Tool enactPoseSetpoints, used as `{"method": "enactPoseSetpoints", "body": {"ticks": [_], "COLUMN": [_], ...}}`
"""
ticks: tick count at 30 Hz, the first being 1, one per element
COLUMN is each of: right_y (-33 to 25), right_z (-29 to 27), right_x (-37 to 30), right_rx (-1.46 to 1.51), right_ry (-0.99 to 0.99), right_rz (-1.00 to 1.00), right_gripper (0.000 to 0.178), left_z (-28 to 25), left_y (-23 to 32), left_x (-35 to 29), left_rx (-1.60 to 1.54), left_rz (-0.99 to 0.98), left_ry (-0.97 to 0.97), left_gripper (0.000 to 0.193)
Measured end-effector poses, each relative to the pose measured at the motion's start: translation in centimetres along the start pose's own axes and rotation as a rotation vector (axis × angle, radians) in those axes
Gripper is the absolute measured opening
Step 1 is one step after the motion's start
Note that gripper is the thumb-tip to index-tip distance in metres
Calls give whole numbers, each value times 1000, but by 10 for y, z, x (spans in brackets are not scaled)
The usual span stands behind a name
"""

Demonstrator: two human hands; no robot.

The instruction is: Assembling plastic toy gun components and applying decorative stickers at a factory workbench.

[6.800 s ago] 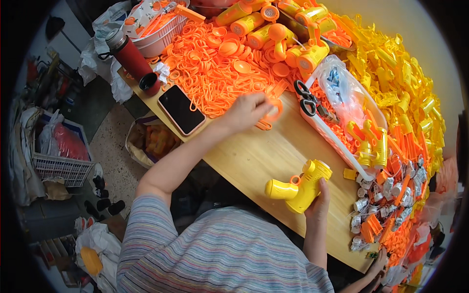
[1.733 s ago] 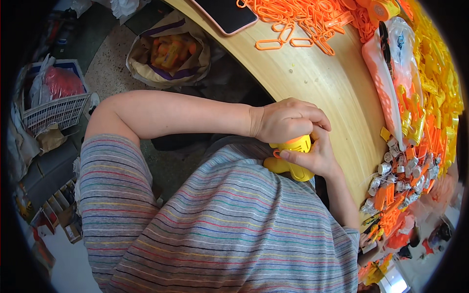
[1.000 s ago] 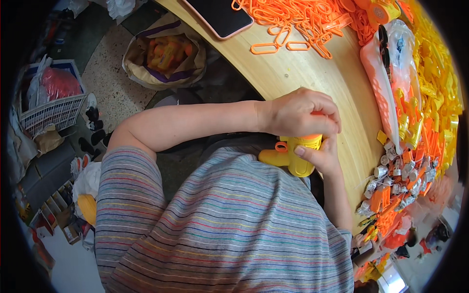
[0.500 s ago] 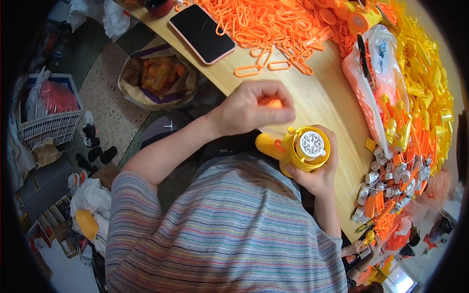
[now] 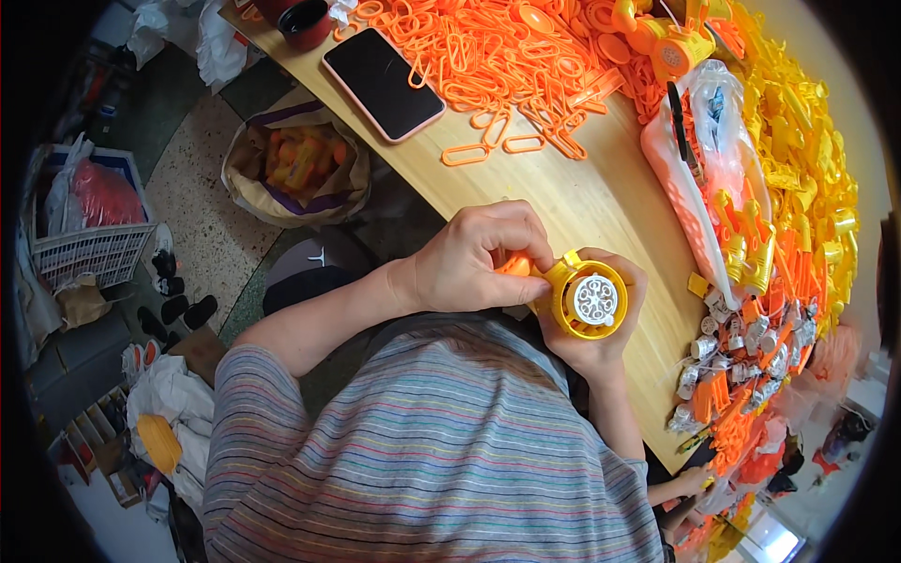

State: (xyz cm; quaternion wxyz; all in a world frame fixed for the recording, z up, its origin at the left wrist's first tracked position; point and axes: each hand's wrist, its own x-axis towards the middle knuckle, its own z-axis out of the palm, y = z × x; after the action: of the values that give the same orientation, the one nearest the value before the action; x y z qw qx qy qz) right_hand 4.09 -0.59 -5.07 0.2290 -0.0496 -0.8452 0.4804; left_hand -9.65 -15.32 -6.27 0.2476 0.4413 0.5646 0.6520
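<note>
Barrel point(image 5: 557, 311) of yellow plastic sits cupped in the right hand point(image 5: 605, 349); the left hand point(image 5: 477, 253) has returned beside it, pinching an orange piece point(image 5: 512, 266). Its white disc point(image 5: 595, 299) is now uncovered, so that end seems unfinished. Orange links point(image 5: 469, 66) heap the tabletop point(image 5: 601, 202); a paper bag point(image 5: 246, 169) stands on the floor point(image 5: 192, 178).

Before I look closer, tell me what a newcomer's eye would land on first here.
Probably the heap of yellow plastic parts along the picture's right, and the pile of orange loops on the table, toward the top. Then the round white disc inside the yellow housing held in the right hand, near the middle.
</note>
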Motion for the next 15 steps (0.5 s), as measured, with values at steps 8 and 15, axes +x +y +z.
{"method": "enactPoseSetpoints", "body": {"ticks": [8,15], "right_y": [-5,-2], "right_z": [-4,-3], "right_x": [3,-2], "right_rx": [63,161], "right_ry": [-17,27], "right_rz": [82,180], "right_gripper": [71,60], "left_z": [1,3], "left_y": [-4,-6], "left_x": [1,2], "left_rx": [-188,-186], "left_rz": [-50,-17], "left_ry": [-68,-107], "left_gripper": [14,14]}}
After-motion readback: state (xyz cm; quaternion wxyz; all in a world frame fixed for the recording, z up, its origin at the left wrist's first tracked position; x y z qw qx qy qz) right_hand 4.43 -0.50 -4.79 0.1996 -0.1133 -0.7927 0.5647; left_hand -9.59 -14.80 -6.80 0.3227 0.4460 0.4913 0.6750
